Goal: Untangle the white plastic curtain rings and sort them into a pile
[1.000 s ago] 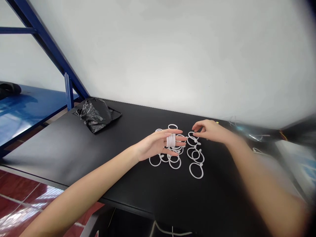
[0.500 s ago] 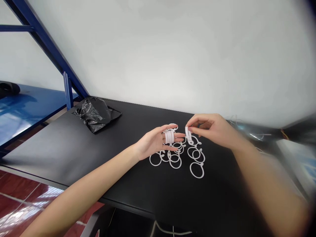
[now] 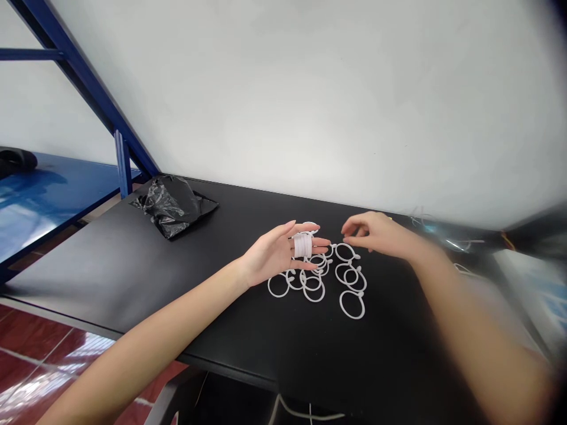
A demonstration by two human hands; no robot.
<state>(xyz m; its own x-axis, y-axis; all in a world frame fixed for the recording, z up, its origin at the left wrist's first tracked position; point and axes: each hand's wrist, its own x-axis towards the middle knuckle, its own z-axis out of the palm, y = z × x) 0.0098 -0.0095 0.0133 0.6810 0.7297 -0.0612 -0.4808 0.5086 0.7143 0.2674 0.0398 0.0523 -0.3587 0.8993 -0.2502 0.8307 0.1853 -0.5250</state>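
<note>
Your right hand is nearer the row of loose white loops — just past its far end.
Row runs near-to-far on the black bench, right of your left hand. Right fingers curled narrow, nothing visible between; left palm spread wide — flat white bands round its middle fingers. Loops look thin, smooth, plastic, with small tabs.

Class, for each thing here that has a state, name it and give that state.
Left hand: open, outstretched
White bands: stacked around left-hand fingers
Right hand: half-curled, apparently empty
Loose rings: lying on the table, some overlapping
Black bag: crumpled
</note>
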